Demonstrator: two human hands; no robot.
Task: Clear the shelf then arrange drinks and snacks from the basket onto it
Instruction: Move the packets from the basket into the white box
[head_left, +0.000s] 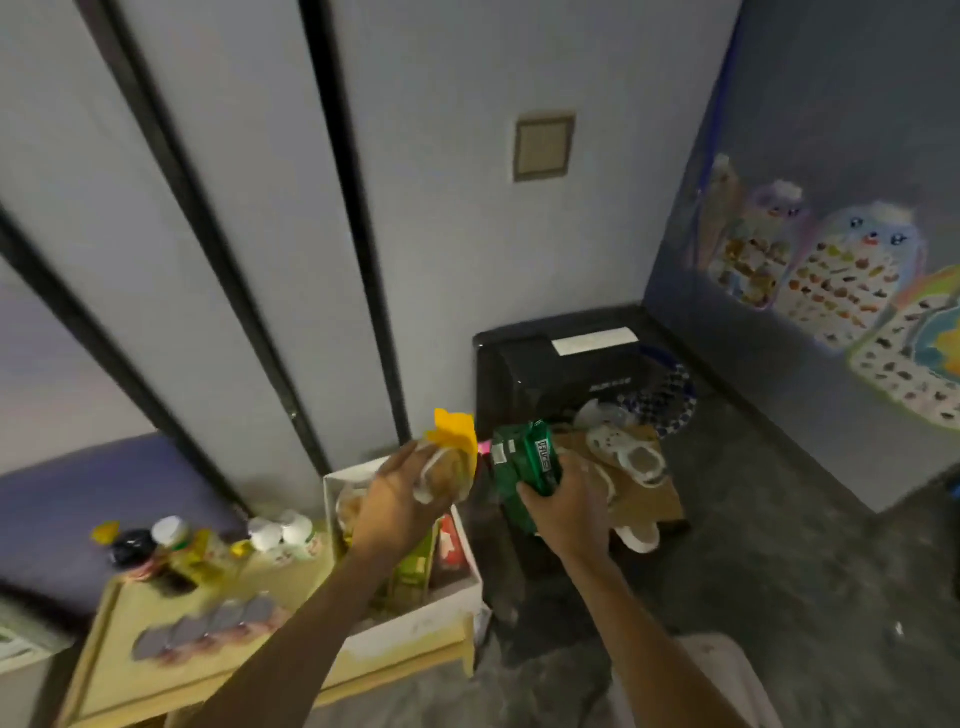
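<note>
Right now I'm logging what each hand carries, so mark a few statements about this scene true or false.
The left hand grips a clear packet with a yellow top. True.
The right hand is empty. False: it grips a green packet.
Bottles stand on the yellowish shelf. True.
The white box holds nothing. False: packets sit inside it.

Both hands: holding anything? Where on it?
Left hand grips the clear snack bag with the yellow top round its body; right hand grips the green packet by its lower end.
</note>
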